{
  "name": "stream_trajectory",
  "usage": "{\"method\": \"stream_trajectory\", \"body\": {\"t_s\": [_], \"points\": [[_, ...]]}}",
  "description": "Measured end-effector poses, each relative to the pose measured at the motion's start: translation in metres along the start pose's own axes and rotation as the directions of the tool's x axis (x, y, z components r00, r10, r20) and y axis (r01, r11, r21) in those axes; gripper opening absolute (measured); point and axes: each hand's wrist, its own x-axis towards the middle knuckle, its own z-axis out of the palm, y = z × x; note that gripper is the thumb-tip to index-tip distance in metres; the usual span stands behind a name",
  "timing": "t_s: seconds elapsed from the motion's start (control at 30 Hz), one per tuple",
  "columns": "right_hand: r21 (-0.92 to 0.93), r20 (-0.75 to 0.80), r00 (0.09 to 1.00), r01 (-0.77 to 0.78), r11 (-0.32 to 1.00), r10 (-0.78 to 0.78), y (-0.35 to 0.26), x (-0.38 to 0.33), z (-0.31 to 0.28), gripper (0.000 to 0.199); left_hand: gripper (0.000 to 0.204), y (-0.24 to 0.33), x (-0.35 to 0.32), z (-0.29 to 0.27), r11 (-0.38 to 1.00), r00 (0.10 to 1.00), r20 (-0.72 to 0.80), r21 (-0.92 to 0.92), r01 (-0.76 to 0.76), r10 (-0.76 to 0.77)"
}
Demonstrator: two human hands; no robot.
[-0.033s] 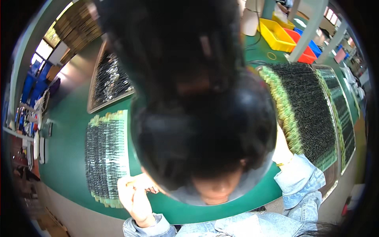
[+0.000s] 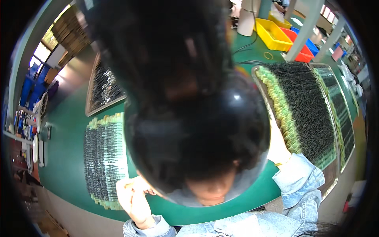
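Observation:
My left hand (image 2: 134,200) is at the front left, its fingers curled together as in a pinch beside the near right corner of a layer of thin black strips with pale green ends (image 2: 104,162). What those fingers hold, if anything, does not show. Only the wrist and back of my right hand (image 2: 278,144) come into sight, next to a tray (image 2: 259,85) piled with dark thin pieces with green ends (image 2: 306,106). Its fingers are hidden behind a large glossy black rounded object (image 2: 197,134), which covers the middle of the picture.
Another tray (image 2: 90,103) of dark shiny pieces lies at the back left of the green table (image 2: 63,158). A further tray (image 2: 352,148) stands at the far right. Yellow (image 2: 272,35) and red (image 2: 304,54) bins, a cable (image 2: 254,29) and a grey post (image 2: 306,33) are at the back right.
The black rounded object has shifted slightly left in the picture, showing more of the right tray's left rim. Both hands stay in nearly the same places.

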Motion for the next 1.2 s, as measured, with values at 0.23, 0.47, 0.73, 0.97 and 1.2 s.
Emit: {"method": "stream_trajectory", "body": {"t_s": [0.23, 0.47, 0.73, 0.97, 1.2], "points": [[0.129, 0.126, 0.992, -0.004, 0.992, -0.012, -0.021, -0.008, 0.0, 0.016, 0.055, -0.014, -0.003, -0.033, 0.778, 0.934, 0.263, 0.523, -0.347, 0.241], [0.565, 0.304, 0.952, -0.21, 0.798, 0.035, -0.001, -0.009, -0.025, 0.021, 0.035, 0.047, -0.012, 0.036, 0.023, 0.687, 0.725, 0.687, -0.726, 0.037], [0.531, 0.453, 0.89, -0.221, 0.818, -0.053, 0.004, -0.012, -0.019, 0.018, 0.028, 0.036, -0.01, 0.001, -0.104, 0.499, 0.867, 0.497, -0.861, 0.009], [-0.186, 0.481, 0.855, 0.316, 0.93, -0.194, -0.013, -0.023, -0.011, 0.025, 0.023, 0.03, 0.013, -0.044, -0.222, 0.076, 0.996, 0.063, -0.973, -0.051], [-0.549, 0.764, 0.576, 0.817, 0.176, -0.29, -0.01, -0.041, -0.01, 0.074, 0.02, 0.015, 0.036, -0.103, -0.378, -0.395, 0.908, -0.416, -0.827, -0.136]]}}
